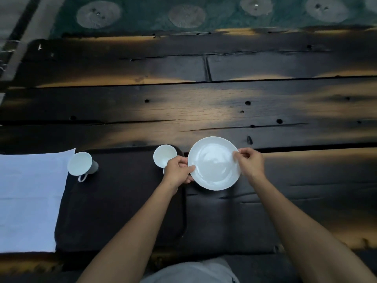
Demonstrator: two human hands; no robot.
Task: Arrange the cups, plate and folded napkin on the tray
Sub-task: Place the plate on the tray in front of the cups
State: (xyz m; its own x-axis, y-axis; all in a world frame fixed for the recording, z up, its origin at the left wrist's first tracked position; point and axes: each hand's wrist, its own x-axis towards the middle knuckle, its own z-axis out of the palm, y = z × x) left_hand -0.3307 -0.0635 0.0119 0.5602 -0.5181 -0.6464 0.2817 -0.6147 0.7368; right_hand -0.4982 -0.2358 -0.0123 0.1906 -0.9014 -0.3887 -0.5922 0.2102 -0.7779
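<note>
Dark wooden planks of the table [204, 111] carry the tray [122, 201] on your left. The plate [214, 164] is just off its right edge, pinched at opposite rims by your left hand [177, 170] and right hand [250, 162]. Keep it level, carry it left over the rim, and lower it onto the bare middle, minding the nearer cup [164, 155] by your left knuckles; the far cup [80, 163] and napkin [28, 197] lie well clear.

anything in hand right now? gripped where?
The white plate, held by its rim: the left hand pinches the left edge and the right hand pinches the right edge.
</note>
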